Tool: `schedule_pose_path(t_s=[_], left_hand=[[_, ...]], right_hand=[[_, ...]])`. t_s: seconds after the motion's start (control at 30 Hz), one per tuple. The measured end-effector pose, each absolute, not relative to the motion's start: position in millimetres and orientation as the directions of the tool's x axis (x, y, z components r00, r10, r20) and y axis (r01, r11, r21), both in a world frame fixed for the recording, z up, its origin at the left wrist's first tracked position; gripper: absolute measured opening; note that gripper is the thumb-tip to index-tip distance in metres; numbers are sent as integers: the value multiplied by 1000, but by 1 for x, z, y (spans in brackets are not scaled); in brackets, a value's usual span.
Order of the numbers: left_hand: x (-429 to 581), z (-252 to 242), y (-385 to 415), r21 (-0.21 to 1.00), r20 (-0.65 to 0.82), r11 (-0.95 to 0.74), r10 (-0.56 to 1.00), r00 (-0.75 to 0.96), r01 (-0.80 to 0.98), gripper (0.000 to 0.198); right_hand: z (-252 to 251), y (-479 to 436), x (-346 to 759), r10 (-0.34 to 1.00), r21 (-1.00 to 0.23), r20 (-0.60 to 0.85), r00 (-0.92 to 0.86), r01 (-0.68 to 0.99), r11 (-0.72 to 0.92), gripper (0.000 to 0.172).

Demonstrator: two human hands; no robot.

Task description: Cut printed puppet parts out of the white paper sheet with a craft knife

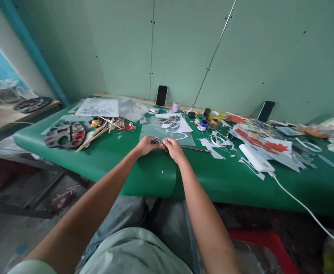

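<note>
Green smooth-covered worktop (155, 182) under all items noted, left to right. Far left: dark oval paint palette with colour-stained wells (58, 131). Next, loose bundle of thin pale wooden sticks (98, 132); behind it, white paper sheet with grey print (98, 106).

At centre: bare left hand (146, 146), fingers clamped on small dark mottled piece (157, 141) from its left side. Opposite side of same piece pinched in fingers of bare right hand (172, 148). Key relation, by judgement: piece directly between the two hands, in contact with both, neither clearly nearer. Long axis apparently crosswise, left fingers to right fingers; ends covered by the grip, so exact slant uncertain. Cannot tell material, nor whether resting on or lifted off the worktop.

Just beyond the hands: translucent pale flat sheet (147, 133). Just right of right hand: slim dark-red rod, possibly a brush (197, 148), also lying roughly crosswise. Farther right: small round blue paint jar (203, 126), then curled white paper cuttings (216, 143). Far right, well apart from both hands: white rounded bar-shaped device with cable (255, 158), beside white sheet streaked with red (269, 144).
</note>
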State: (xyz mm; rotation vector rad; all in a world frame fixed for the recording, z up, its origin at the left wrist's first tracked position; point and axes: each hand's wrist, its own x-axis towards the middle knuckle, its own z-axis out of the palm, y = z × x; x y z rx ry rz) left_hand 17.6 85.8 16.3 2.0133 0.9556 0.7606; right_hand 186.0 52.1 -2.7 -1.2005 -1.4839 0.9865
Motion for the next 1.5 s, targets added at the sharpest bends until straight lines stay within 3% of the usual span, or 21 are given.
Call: schedule_pose_path(t_s=[0.6,0.97,1.2,1.5], left_hand=[[20,14,90,841,160,-395,833,529,368,31],[19,15,88,874,157,-354,853,498,333,28],[20,15,87,888,187,-344,877,442,307,40],[22,14,87,859,230,-394,867,442,326,37]], right_hand=[[-10,58,186,974,-949,218,-53,223,225,31],[-12,59,189,965,-964,246,92,123,234,34],[-9,59,187,931,-944,310,191,180,277,31],[-5,54,185,927,-900,360,101,300,316,31]])
